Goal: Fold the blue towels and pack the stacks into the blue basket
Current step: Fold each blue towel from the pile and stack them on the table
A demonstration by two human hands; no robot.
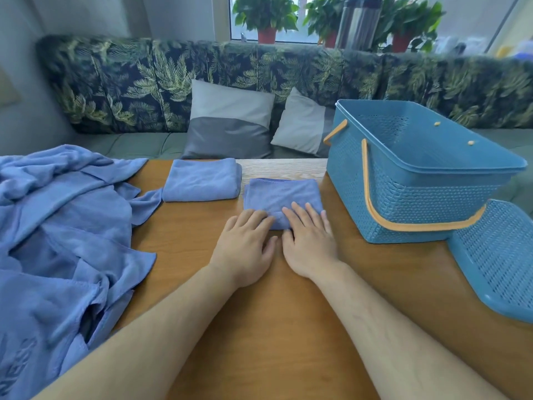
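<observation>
Both hands, left hand (245, 241) and right hand (310, 239), lay flat, fingers spread, pressing the small folded blue microfibre towel (281, 197) on the wooden counter (259, 313). Lifted carelessly, its folds could have sprung open.

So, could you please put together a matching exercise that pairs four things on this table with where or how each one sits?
Things:
1. blue basket
2. basket lid
3. unfolded towels
4. small folded towel

Places:
a. under the fingers of the left hand and right hand
b. heaped on the left side of the table
c. lying at the near right
d. standing open, farther back on the right

Pairs: 1-d, 2-c, 3-b, 4-a.
</observation>
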